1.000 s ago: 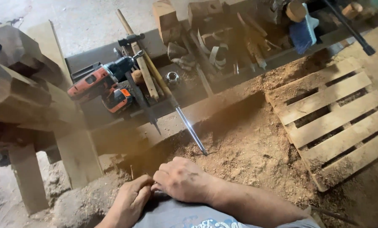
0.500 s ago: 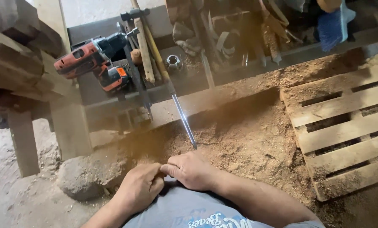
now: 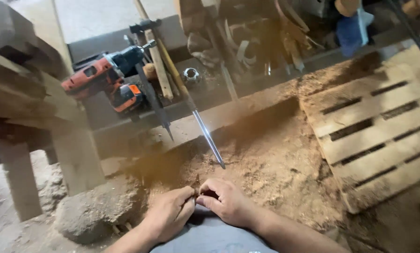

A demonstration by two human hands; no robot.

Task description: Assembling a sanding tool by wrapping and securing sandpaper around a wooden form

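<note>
A person's two bare hands meet low in the view, over a lap covered in grey cloth (image 3: pixel 210 236). The left hand (image 3: pixel 170 213) and the right hand (image 3: pixel 226 201) press fingertips together around something small and dark (image 3: pixel 198 189). It is too tiny and too covered by the fingers to make out. Both hands are curled narrow, pinching at that spot; whether each one truly holds it cannot be told. The forearms run off the bottom edge.

Just beyond the fingers lies a mound of brown sawdust and wood shavings (image 3: pixel 266 159). A long metal rod with a wooden handle (image 3: pixel 205 133) slants down from a low ledge, its shiny tip resting in the sawdust near the hands but apart from them.

On the ledge behind sit a red and black cordless drill (image 3: pixel 104 77), a pale wooden stick (image 3: pixel 158 70), and a small round metal piece (image 3: pixel 191 75). Farther back is a dim, blurred clutter of tools (image 3: pixel 261 42) that cannot be told apart, and a blue object (image 3: pixel 353 28) cut off by the top edge.

To the right lies a pale slatted wooden pallet (image 3: pixel 374 131), partly dusted with sawdust. To the left stands a heavy rough timber bench (image 3: pixel 27 107), cut off at the frame, with a grey lump of stone (image 3: pixel 95 213) at its foot.
</note>
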